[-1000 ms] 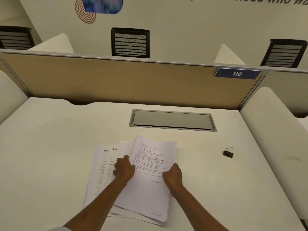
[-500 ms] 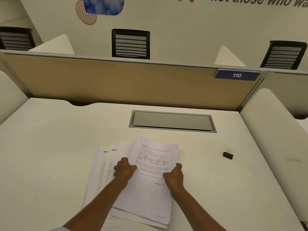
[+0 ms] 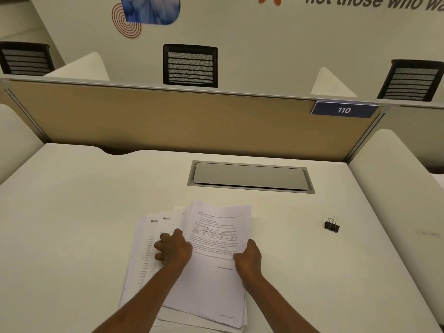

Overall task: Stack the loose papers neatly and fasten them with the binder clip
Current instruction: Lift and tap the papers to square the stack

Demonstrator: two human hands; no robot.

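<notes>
One wide-angle view from the person's head looks forward and down, close over the surface (image 3: 72, 224). The partition (image 3: 168, 121) stands at 12 o'clock and the papers (image 3: 216, 284) lie at 6 o'clock.

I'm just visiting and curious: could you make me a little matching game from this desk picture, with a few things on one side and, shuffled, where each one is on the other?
Things
1. binder clip
2. papers
3. grey metal flap
4. blue 110 plate

Places
A. at the top right end of the partition
B. held by the left hand and the right hand
C. set into the desk, beyond the papers
D. alone on the desk, to the right of the papers

Pairs: 1-D, 2-B, 3-C, 4-A
</notes>
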